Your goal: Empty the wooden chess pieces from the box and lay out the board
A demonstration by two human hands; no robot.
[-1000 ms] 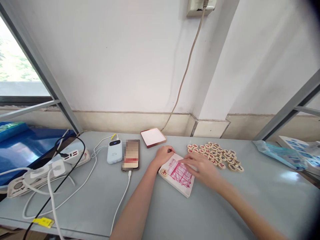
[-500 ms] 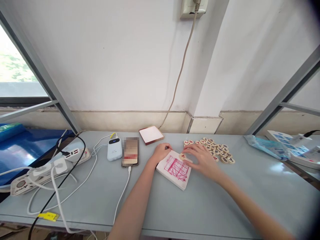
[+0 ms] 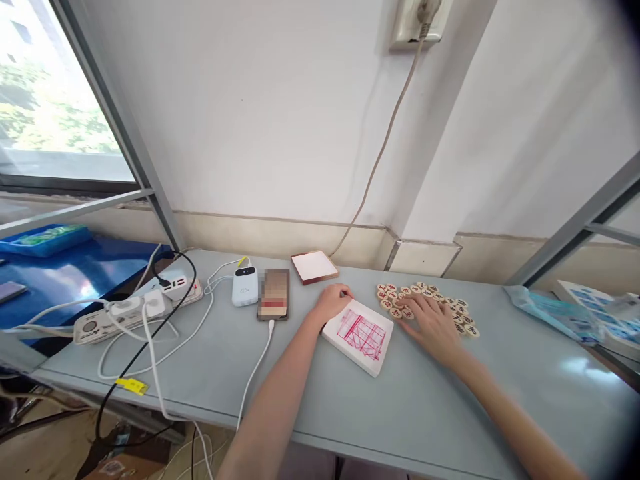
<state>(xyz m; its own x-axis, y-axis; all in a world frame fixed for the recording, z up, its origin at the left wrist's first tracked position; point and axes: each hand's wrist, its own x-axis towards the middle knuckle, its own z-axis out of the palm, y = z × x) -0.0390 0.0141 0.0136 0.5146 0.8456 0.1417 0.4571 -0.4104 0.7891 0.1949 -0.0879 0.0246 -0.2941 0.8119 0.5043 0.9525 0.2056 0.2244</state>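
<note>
My left hand (image 3: 334,303) curls around the far left corner of a flat white box (image 3: 360,335), whose top face bears red ruled lines. To the right of the box, my right hand (image 3: 431,327) is lowered over a cluster of round wooden Chinese chess pieces (image 3: 386,295). Its thumb and fingers are around one piece (image 3: 407,312) at the near side of the cluster. The pieces carry red or dark characters and lie close together. My right palm and fingers hide some of them.
A shallow lid (image 3: 314,267) with a reddish-brown rim lies near the wall. Left of it are a phone (image 3: 275,293) on a white cable, a power bank (image 3: 245,287) and a power strip (image 3: 125,313) with tangled cords. Blue plastic packaging (image 3: 550,313) lies far right.
My right hand has moved from over the box, where it held a chess piece, to the cluster on the right. My left hand stays on the box. The view has shifted left.
</note>
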